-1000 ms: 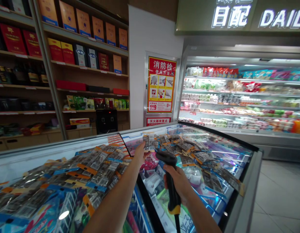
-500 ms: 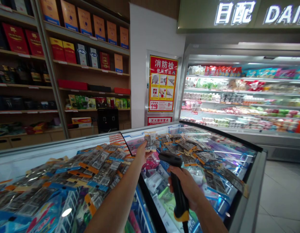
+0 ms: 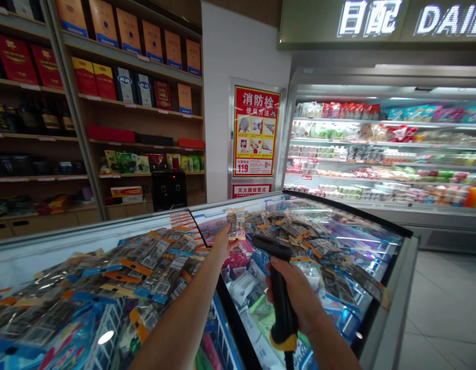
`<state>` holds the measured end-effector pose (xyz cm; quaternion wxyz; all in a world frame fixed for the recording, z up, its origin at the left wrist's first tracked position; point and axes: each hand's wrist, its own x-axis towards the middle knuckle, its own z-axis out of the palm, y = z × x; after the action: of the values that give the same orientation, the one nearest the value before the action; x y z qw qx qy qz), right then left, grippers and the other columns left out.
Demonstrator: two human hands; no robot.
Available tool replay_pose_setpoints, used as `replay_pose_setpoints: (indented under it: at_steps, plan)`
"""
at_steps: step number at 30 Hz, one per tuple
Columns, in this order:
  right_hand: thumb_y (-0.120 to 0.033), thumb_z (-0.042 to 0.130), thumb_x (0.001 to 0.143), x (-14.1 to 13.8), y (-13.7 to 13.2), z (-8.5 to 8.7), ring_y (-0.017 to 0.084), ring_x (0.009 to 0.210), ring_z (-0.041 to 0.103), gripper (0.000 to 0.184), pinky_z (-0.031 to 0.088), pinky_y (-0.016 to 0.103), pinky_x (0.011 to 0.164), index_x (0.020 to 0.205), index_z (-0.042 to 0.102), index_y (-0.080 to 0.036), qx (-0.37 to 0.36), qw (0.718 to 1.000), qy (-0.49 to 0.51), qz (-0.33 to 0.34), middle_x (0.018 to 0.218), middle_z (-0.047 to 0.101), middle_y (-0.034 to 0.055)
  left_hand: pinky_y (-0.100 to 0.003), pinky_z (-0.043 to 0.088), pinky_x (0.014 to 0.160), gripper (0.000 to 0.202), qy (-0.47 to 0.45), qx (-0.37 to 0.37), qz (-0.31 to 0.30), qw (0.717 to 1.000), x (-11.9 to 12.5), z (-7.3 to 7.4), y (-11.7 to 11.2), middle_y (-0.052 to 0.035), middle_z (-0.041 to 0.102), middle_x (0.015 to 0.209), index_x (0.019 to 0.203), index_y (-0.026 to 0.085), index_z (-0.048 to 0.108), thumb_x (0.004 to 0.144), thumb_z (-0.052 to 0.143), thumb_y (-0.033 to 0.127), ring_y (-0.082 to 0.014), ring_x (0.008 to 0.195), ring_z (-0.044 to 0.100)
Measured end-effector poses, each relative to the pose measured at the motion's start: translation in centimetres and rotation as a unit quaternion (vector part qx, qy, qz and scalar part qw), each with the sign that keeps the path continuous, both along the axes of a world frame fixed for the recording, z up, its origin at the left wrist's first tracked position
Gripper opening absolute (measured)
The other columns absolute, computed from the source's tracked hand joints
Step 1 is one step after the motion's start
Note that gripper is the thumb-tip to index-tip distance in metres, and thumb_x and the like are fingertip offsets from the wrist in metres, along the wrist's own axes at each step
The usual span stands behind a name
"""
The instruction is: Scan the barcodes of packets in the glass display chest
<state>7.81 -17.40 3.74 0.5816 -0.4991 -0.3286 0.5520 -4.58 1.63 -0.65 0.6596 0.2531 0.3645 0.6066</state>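
My left hand [image 3: 223, 241] reaches forward, closed on a small clear packet [image 3: 236, 224] with a barcode label and pale ends. Wrapped in my right hand [image 3: 294, 285] is a black barcode scanner [image 3: 278, 288] with a yellow band near its base and a cable below. Its head points toward the packet, and the two are apart. Below and around both hands are more flat packets: one heap [image 3: 145, 267] with blue and orange ends lies on the left, another pile [image 3: 295, 228] on the right.
The packets lie on a chest freezer with a glass top and a grey rim [image 3: 392, 303]. Bags of goods [image 3: 245, 288] show below. Behind stand shelves of boxes [image 3: 126, 85], a red and yellow fire hydrant sign [image 3: 256, 131] and a lit refrigerated display [image 3: 377, 154].
The view has shifted slightly, so the background sits a little further left. Both hands keep their holds, with the scanner still aimed toward the packet.
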Motion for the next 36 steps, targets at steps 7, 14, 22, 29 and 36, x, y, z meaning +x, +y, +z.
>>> replay_pose_setpoints:
  at_steps: [7, 14, 22, 29, 36]
  plan:
    - [-0.040, 0.062, 0.069, 0.6, 0.1, -0.1, 0.009, 0.034, 0.050, 0.026, 0.034, 0.018, 0.034, 0.071, 0.055, -0.015, 0.005, 1.000, -0.013, -0.010, 0.044, 0.055, -0.0023, -0.027, 0.053, 0.055, 0.011, 0.000, -0.014, -0.004, 1.000, 0.1, 0.7, -0.7, -0.0044, 0.063, 0.077, 0.087, 0.015, 0.059, 0.082, 0.055, 0.024, -0.0129, 0.060, 0.061]
    - [-0.041, 0.059, 0.072, 0.5, 0.1, -0.1, 0.009, 0.034, 0.051, 0.026, 0.034, 0.018, 0.033, 0.068, 0.054, -0.015, 0.019, 1.000, 0.004, 0.007, 0.044, 0.055, -0.0022, -0.026, 0.051, 0.049, 0.012, 0.022, -0.020, -0.006, 1.000, 0.2, 0.9, -0.8, -0.0030, 0.062, 0.072, 0.087, 0.015, 0.058, 0.084, 0.051, 0.024, -0.0128, 0.055, 0.059]
    - [-0.037, 0.059, 0.072, 0.8, 1.0, -0.8, 0.009, 0.033, 0.049, 0.023, 0.034, 0.019, 0.033, 0.067, 0.053, -0.016, 0.019, 0.999, -0.028, -0.030, 0.043, 0.054, -0.0030, -0.023, 0.051, 0.050, 0.011, 0.020, 0.001, -0.001, 1.000, -0.1, 1.2, -1.1, -0.0026, 0.063, 0.073, 0.086, 0.016, 0.059, 0.083, 0.052, 0.024, -0.0113, 0.055, 0.059]
    - [-0.037, 0.061, 0.072, 2.7, 2.3, -1.2, 0.011, 0.033, 0.049, 0.023, 0.034, 0.021, 0.034, 0.062, 0.051, -0.018, 0.024, 0.993, -0.067, -0.094, 0.041, 0.054, -0.0022, -0.025, 0.049, 0.052, 0.009, 0.240, 0.039, 0.082, 0.966, -2.0, 3.1, -2.4, -0.0027, 0.062, 0.067, 0.077, 0.018, 0.059, 0.082, 0.051, 0.019, -0.0139, 0.054, 0.059]
    - [-0.038, 0.066, 0.068, 5.5, 1.9, -0.9, 0.012, 0.036, 0.050, 0.024, 0.038, 0.022, 0.035, 0.064, 0.052, -0.019, 0.017, 0.989, -0.061, -0.130, 0.042, 0.055, -0.0024, -0.026, 0.047, 0.064, 0.029, 0.580, 0.093, 0.165, 0.792, -9.8, 6.5, -4.0, -0.0069, 0.068, 0.089, 0.105, 0.016, 0.060, 0.080, 0.051, 0.028, -0.0186, 0.077, 0.064]
